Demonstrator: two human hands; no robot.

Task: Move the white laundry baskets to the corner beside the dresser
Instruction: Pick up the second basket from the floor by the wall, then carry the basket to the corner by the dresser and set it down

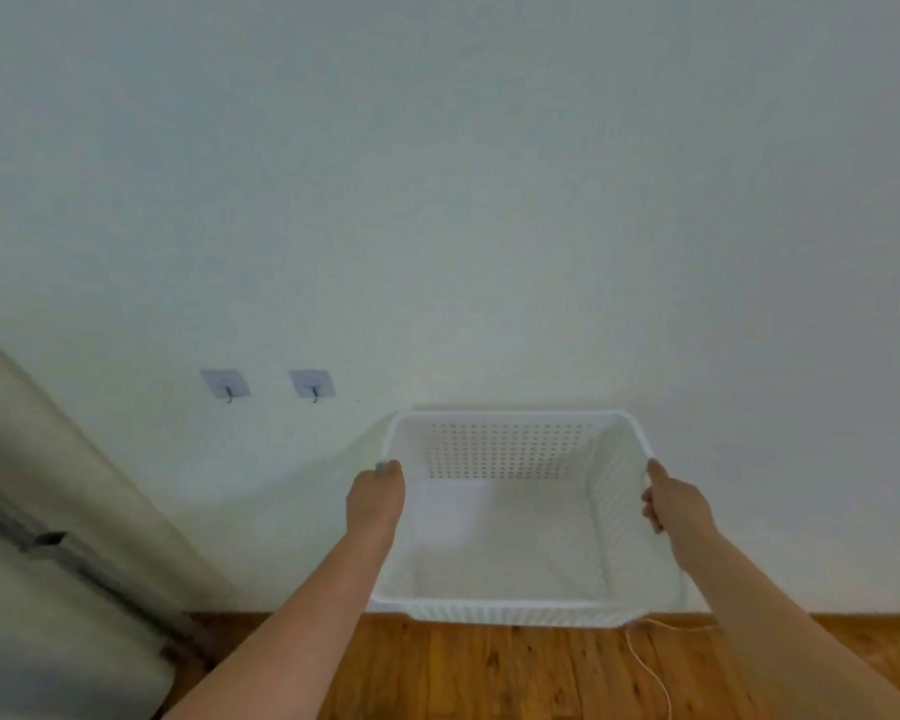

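A white perforated laundry basket is held in front of me above the wooden floor, close to the white wall. It is empty inside. My left hand grips the basket's left rim, fingers curled over the edge. My right hand grips the right rim. Only one basket is visible. A pale dresser stands at the lower left, its side running along the wall.
Two adhesive wall hooks are stuck low on the wall left of the basket. A thin white cord trails over the wooden floor beneath the basket's right corner. Bare floor lies between dresser and basket.
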